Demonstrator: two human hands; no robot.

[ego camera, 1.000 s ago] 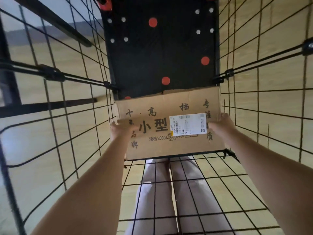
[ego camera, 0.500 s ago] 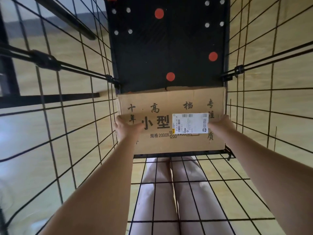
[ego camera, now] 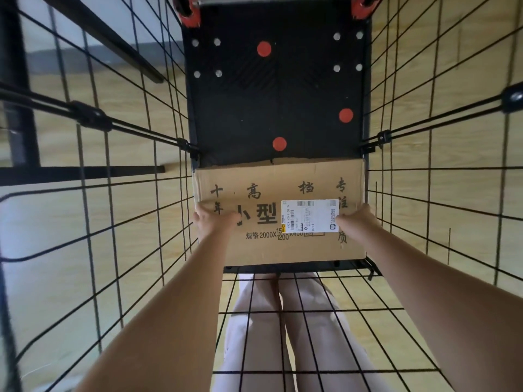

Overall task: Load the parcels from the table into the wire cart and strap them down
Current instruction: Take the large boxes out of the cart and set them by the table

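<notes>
1. The left hand [ego camera: 210, 222] grips the left edge of a cardboard parcel [ego camera: 278, 213], thumb across the printed top face and the other fingers out of sight down the side
2. The right hand [ego camera: 358, 220] mirrors it on the right edge, thumb lying just beside the white shipping label [ego camera: 310, 215] – a hand on each side probably keeps a wide, flat box level as it goes down
3. The parcel sits deep inside the wire cart [ego camera: 119, 222], at the near end of the black base plate [ego camera: 278, 94]; its sides come close to the mesh walls, so I judge it has to be lowered straight, without tilting, to clear the wires
4. Whether the box already rests on the base or hangs just above it cannot be told from this view
5. The far part of the base, with its red and silver dots, is bare – room there for more parcels, which may be why this one is kept to the near end
6. Black cords [ego camera: 135, 128] run along both mesh walls; no strap crosses the parcel yet, so the strapping step is not done
7. The person's legs [ego camera: 283, 321] show through the near mesh panel, and no table is in view
</notes>
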